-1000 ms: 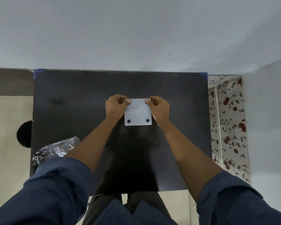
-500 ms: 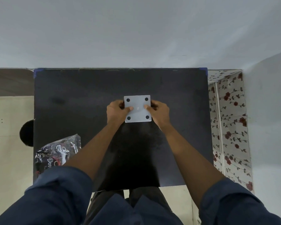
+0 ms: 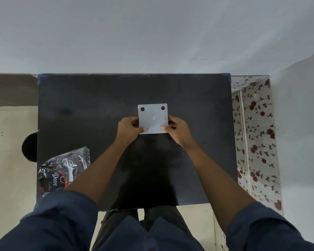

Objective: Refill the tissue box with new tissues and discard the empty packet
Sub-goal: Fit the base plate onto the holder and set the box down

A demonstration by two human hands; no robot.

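A square white tissue box (image 3: 152, 117) sits bottom-up in the middle of the black table (image 3: 98, 105), with two black round feet showing at its far corners. My left hand (image 3: 130, 128) grips its near left corner, thumb on the white face. My right hand (image 3: 177, 128) grips its near right corner the same way. A crumpled dark tissue packet (image 3: 63, 169) with white lettering lies at the table's near left edge, apart from both hands. No tissues are visible.
A grey wall rises behind the table. A floral-patterned panel (image 3: 256, 142) stands to the right of the table. A round black object (image 3: 29, 147) sits on the pale floor at the table's left edge.
My hands slid from the box's far corners to its near corners, and the box face turned so the far pair of feet shows while my thumbs cover the near pair.
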